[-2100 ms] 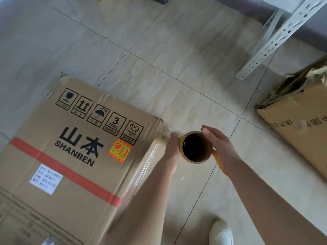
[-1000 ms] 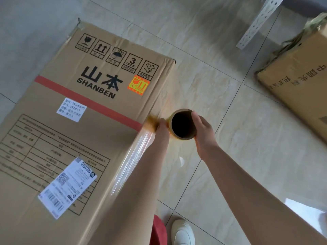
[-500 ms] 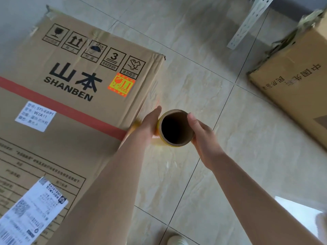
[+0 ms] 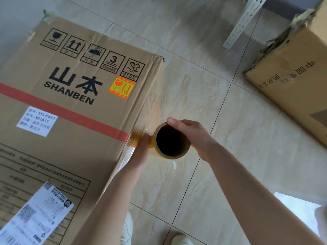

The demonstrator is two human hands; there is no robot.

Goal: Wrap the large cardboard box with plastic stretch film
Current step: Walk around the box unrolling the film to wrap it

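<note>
Gripping the film roll (image 4: 170, 140) with fingers (image 4: 175, 121) of my right hand (image 4: 193, 137) curled over its rim, my left hand (image 4: 141, 149) too blurred to judge, I should keep the stretch film (image 4: 152, 110) taut along the large cardboard box (image 4: 74, 106) left of my fingers.

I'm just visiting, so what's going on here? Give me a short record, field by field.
Activity: wrapping a box in film
Main box: large cardboard box, printed SHANBEN, lying on tiled floor
Tool: stretch film roll, upright beside the box's right side
Film: clear sheet running from the roll onto that side
Right hand: grips the roll, thumb on its rim
Left hand: against the roll's left side, blurred, grip unclear
Nearby: second cardboard box, perforated metal strip
</note>
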